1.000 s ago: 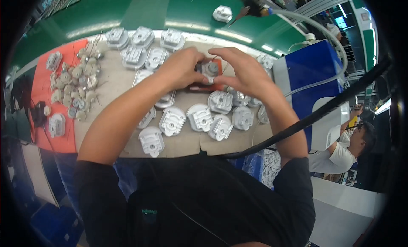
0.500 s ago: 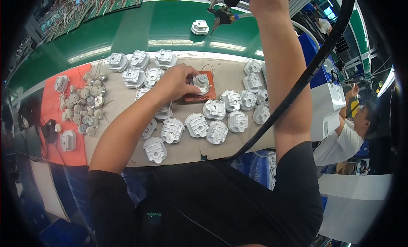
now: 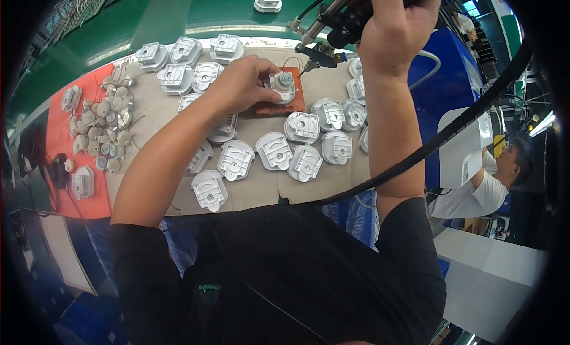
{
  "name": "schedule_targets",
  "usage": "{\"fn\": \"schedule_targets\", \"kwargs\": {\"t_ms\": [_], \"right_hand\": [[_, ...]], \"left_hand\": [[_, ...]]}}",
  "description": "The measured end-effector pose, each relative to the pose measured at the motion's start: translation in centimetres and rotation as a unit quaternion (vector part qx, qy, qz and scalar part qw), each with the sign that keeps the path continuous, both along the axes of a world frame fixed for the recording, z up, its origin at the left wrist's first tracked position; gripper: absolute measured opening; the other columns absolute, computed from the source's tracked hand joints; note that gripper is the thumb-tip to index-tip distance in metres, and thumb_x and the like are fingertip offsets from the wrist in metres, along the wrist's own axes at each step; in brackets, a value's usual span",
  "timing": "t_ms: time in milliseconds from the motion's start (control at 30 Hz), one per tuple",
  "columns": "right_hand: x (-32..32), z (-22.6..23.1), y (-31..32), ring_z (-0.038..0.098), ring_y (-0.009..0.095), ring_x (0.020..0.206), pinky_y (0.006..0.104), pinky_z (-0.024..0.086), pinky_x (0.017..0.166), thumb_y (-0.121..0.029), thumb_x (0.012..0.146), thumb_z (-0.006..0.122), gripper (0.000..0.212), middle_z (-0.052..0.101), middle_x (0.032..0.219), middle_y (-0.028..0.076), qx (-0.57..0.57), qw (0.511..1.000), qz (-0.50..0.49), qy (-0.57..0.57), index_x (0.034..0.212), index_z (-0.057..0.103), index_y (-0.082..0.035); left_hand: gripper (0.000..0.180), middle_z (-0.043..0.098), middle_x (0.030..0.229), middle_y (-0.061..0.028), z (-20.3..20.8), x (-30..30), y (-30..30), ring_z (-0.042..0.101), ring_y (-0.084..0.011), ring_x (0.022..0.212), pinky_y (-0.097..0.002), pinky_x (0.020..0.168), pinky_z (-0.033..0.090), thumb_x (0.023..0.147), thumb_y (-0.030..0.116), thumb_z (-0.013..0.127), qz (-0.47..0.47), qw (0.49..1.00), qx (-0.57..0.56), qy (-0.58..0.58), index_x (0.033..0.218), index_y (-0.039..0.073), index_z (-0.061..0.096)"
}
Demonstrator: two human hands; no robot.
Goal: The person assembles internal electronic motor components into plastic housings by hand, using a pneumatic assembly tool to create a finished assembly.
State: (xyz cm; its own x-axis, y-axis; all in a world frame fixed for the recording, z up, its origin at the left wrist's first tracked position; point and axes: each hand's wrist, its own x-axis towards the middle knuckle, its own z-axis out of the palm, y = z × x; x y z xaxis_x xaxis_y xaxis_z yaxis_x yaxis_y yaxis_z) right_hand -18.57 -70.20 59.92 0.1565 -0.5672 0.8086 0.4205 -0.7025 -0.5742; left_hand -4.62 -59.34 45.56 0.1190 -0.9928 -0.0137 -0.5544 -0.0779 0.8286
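Observation:
My left hand grips a small grey metal housing that sits on a brown block on the bench. My right hand is raised above the bench and holds a black powered screwdriver with a hose and a thick black cable trailing from it. The tool's tip points down and left toward the housing, just to its upper right. Several similar grey housings lie around the block.
A pile of small round metal parts lies on a red mat at the left. One housing rests on the green conveyor behind the bench. A blue bin stands at the right, with another person beyond it.
My right hand left the housing, rose, and now grips the screwdriver, which has come down toward the part. My left hand has stayed on the housing on the block.

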Motion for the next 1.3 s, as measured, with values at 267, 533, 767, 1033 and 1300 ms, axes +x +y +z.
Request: {"fn": "schedule_targets", "kwargs": {"t_ms": [267,533,767,1033,1300], "right_hand": [[-0.1,0.7,1.3,0.055,0.006,0.076,0.019,0.042,0.069,-0.017,0.095,0.074,0.038,0.058,0.092,-0.003,0.213,0.903,0.331,-0.171,0.126,0.058,-0.001],[-0.3,-1.5,-0.6,0.053,0.005,0.075,0.0187,0.041,0.069,-0.015,0.094,0.075,0.042,0.058,0.09,-0.003,-0.011,1.0,-0.002,0.022,0.128,0.056,0.001],[0.0,-2.1,-0.9,0.052,0.005,0.075,0.0184,0.04,0.069,-0.016,0.093,0.076,0.043,0.057,0.088,-0.004,0.015,1.0,-0.002,0.016,0.128,0.056,0.001],[0.2,-2.4,-1.0,0.052,0.005,0.077,0.0182,0.041,0.07,-0.016,0.093,0.076,0.042,0.058,0.092,-0.003,0.002,1.0,0.007,0.015,0.127,0.057,0.0],[0.0,-2.1,-1.3,0.052,0.005,0.076,0.0181,0.041,0.069,-0.017,0.094,0.075,0.037,0.058,0.091,-0.004,-0.036,0.999,0.026,0.012,0.123,0.057,-0.002]], "left_hand": [[0.044,0.069,0.096,-0.0104,0.0,-0.3,0.1,0.068,-0.0231,0.086,-0.0348,0.079,0.053,0.074,0.016,0.088,0.005,1.0,-0.002,0.009,0.113,0.005,0.073],[0.044,0.069,0.093,-0.0087,0.2,-0.2,0.1,0.067,-0.0207,0.082,-0.0338,0.077,0.053,0.073,0.017,0.088,0.009,1.0,0.004,0.008,0.113,0.006,0.073],[0.044,0.07,0.092,-0.0083,-0.1,-0.3,0.0,0.066,-0.0196,0.08,-0.0327,0.075,0.052,0.073,0.016,0.088,0.016,1.0,-0.016,0.008,0.113,0.005,0.073],[0.045,0.07,0.09,-0.0081,-0.5,-0.2,0.0,0.066,-0.0188,0.079,-0.0323,0.075,0.052,0.072,0.017,0.089,0.021,1.0,-0.024,-0.002,0.113,0.006,0.073],[0.047,0.071,0.088,-0.0082,-0.7,-0.2,0.0,0.067,-0.0186,0.079,-0.0321,0.075,0.053,0.072,0.017,0.089,0.014,0.999,-0.029,0.005,0.115,0.006,0.073]]}}
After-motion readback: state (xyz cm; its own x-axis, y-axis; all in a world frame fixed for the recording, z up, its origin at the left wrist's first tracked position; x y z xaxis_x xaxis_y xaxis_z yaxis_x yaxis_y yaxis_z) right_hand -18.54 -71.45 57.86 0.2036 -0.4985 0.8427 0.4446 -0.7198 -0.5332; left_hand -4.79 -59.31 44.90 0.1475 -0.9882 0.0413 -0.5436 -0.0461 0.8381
